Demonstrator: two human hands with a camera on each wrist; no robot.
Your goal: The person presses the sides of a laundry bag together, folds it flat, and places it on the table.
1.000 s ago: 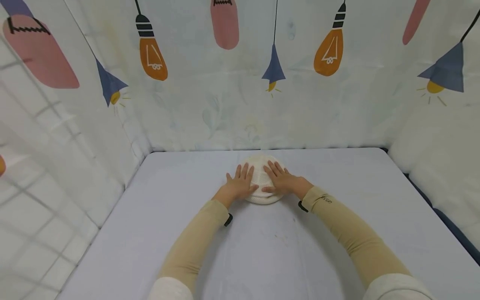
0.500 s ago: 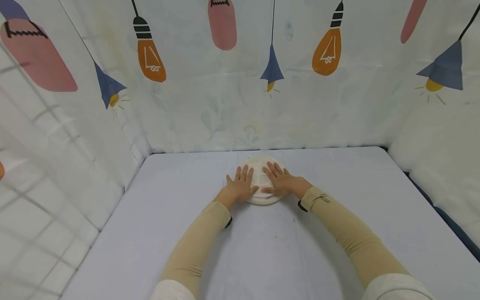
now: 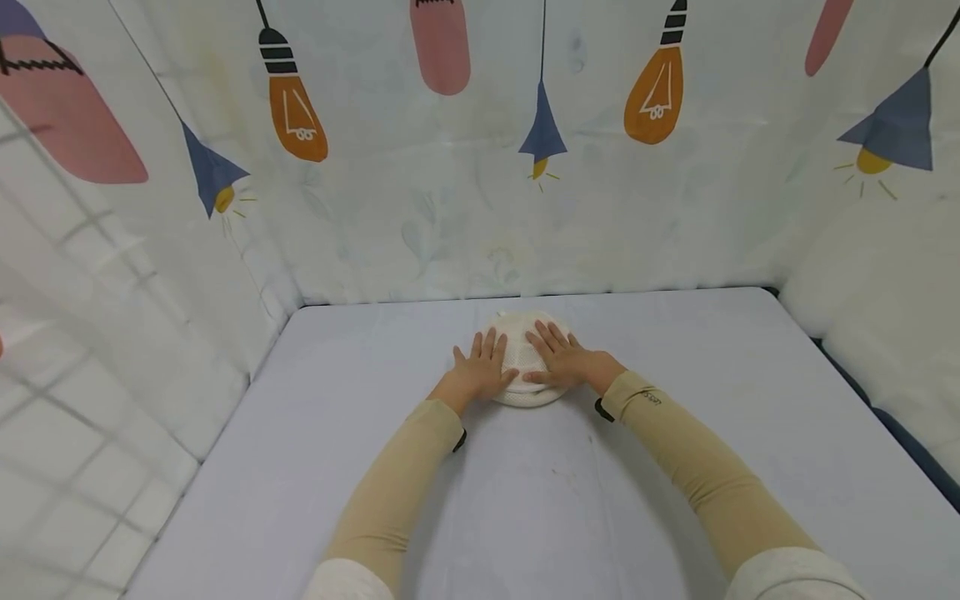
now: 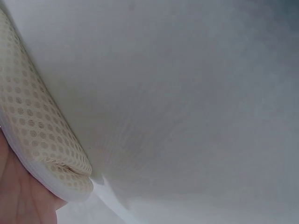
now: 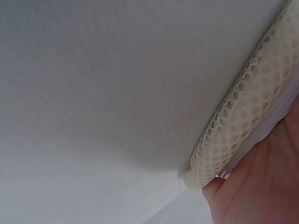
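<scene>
A round cream mesh laundry bag (image 3: 523, 357) lies flattened near the far edge of the table. My left hand (image 3: 480, 372) rests on its left side, fingers spread and straight. On its right side lies my right hand (image 3: 572, 367), also with outstretched fingers, the two thumbs pointing toward each other. In the left wrist view the honeycomb mesh of the bag (image 4: 37, 116) and its white trim show beside the palm (image 4: 21, 198). The right wrist view shows the bag's rolled mesh edge (image 5: 233, 126) against the right palm (image 5: 266, 182). The bag's underside is hidden.
A white-covered table (image 3: 525, 500) spreads out under both arms. Behind it hangs a pale curtain (image 3: 375, 225) printed with lamps and bulbs. White fabric walls (image 3: 90, 375) stand at the left and right. Each wrist wears a dark strap (image 3: 603, 410).
Both hands stay on the mesh bag with almost no movement. The head view shifts very slightly.
</scene>
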